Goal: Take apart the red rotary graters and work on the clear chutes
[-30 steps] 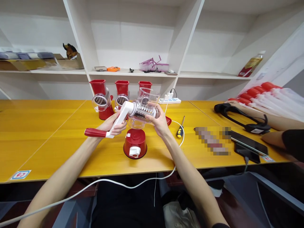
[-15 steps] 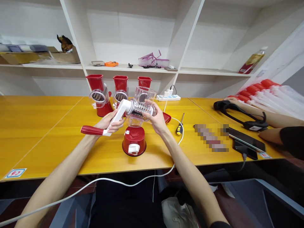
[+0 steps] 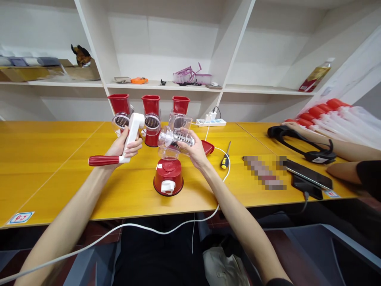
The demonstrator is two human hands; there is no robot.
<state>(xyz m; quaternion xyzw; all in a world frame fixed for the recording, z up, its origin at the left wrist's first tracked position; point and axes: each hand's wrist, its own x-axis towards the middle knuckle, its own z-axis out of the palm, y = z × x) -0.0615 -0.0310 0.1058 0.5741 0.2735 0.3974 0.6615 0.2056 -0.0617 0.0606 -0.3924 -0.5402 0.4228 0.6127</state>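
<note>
My left hand is closed around the white arm of a crank handle with a ribbed red grip. The crank is apart from the rotary grater in front of me. That grater has a red base with a white knob, and a clear housing on top. A perforated metal grating drum lies in the housing. My right hand grips the drum's right end, thumb in front and fingers behind. How far the drum sits inside cannot be made out.
Several more red graters stand behind, one a red-topped unit at left. A red part, a screwdriver and a white cable lie to the right. Farther right are a phone, a black headset and another person's arm.
My left hand has moved left with the crank handle, which has come away from the grating drum. My right hand stays at the drum, which now tilts slightly lower.
</note>
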